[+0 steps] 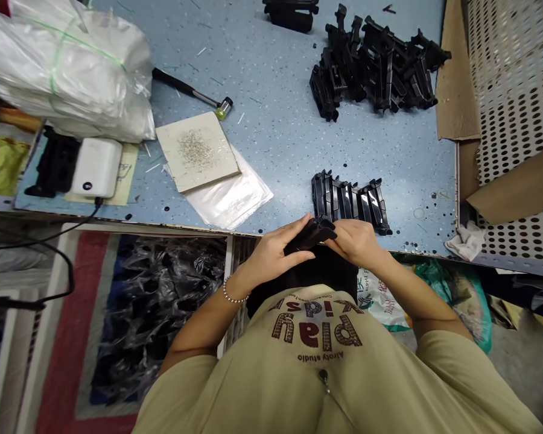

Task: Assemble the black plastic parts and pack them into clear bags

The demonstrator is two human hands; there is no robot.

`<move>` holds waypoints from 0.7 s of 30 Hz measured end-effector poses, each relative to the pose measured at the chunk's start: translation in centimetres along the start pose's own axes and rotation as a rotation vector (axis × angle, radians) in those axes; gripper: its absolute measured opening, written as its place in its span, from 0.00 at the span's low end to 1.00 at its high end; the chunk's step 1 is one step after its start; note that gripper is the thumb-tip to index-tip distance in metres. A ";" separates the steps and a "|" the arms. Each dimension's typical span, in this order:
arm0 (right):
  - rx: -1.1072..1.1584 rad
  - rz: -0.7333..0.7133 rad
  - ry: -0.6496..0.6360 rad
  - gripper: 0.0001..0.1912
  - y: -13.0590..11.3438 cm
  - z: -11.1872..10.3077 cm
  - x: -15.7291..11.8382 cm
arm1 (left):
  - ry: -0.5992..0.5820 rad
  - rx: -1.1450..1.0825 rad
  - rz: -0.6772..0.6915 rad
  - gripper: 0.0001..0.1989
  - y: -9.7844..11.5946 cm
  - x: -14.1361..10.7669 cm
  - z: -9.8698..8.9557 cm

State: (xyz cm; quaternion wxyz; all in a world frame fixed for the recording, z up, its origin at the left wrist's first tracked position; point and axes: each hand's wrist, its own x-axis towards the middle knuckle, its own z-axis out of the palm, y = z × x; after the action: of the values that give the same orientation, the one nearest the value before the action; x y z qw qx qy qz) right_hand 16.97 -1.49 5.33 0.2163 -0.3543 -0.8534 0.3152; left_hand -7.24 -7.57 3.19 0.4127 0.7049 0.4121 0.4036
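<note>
A black moulded plastic part [308,235] is gripped in my left hand [278,252], thumb and fingers around it, just over the table's front edge. My right hand [355,241] is closed at the part's right end, fingers bent; what its fingertips pinch is hidden. Just beyond my hands stands a short row of similar black plastic parts [350,199], side by side on the blue speckled table [280,138]. Farther back lies a loose heap of the same parts [380,66], with another piece [292,13] to its left.
At left are a mallet [187,90], a square board [201,150] on clear bags [230,193], bundled plastic bags [72,72] and a white box with a cable [97,167]. A perforated crate [511,114] stands right. Below, a bin holds bagged black items [163,313].
</note>
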 end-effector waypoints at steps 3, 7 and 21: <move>-0.205 -0.082 0.042 0.24 0.3 -0.3 0.4 | 0.062 -0.050 -0.086 0.44 0.3 -0.2 0.5; 0.079 0.027 0.003 0.27 0.0 0.0 0.8 | 0.123 -0.103 -0.094 0.37 -0.1 -0.8 1.1; 1.592 0.501 -0.355 0.28 -0.5 3.4 1.0 | 0.146 -0.025 0.071 0.35 -0.8 -0.5 0.8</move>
State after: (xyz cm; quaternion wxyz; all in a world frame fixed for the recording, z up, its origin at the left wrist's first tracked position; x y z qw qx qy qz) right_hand 14.06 -2.39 3.40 0.1880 -0.2204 -0.2951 0.9105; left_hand -6.86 -7.99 2.07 0.3759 0.6825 0.4109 0.4734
